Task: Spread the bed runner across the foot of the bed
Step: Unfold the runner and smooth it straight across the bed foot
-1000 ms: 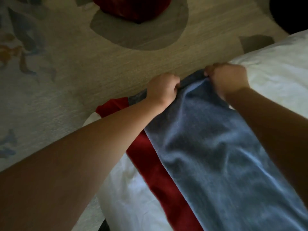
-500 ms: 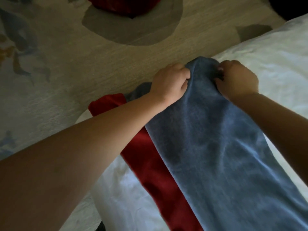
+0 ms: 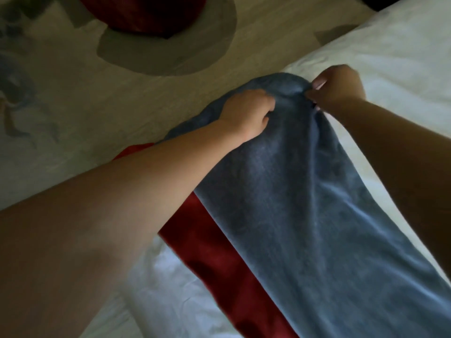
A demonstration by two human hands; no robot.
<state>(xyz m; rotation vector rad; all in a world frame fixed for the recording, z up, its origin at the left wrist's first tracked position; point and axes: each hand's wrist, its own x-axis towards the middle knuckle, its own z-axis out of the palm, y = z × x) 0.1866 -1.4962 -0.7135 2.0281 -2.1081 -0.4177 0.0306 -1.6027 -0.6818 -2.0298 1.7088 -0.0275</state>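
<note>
A dim bedroom is showing a pale patterned carpet [image 3: 73,106] beside a bed made up in white bedding [image 3: 402,57], with a dark red rounded object [image 3: 146,13] sitting on the floor at the top edge. The blue bed runner [image 3: 305,203] is lying lengthwise over the bedding, running to the bed's edge, with a red cloth [image 3: 219,259] showing along its left side; whether that is the runner's lining is unclear. The left hand [image 3: 246,113] is gripping the runner's far end and the right hand [image 3: 339,87] is pinching it close by. A second ago that end was lying low at the edge; now it is bunching up into a hump between the hands. The person is likely gathering it to shake or reposition it, so the spreading is not finished. No brand, label or writing is showing.
</note>
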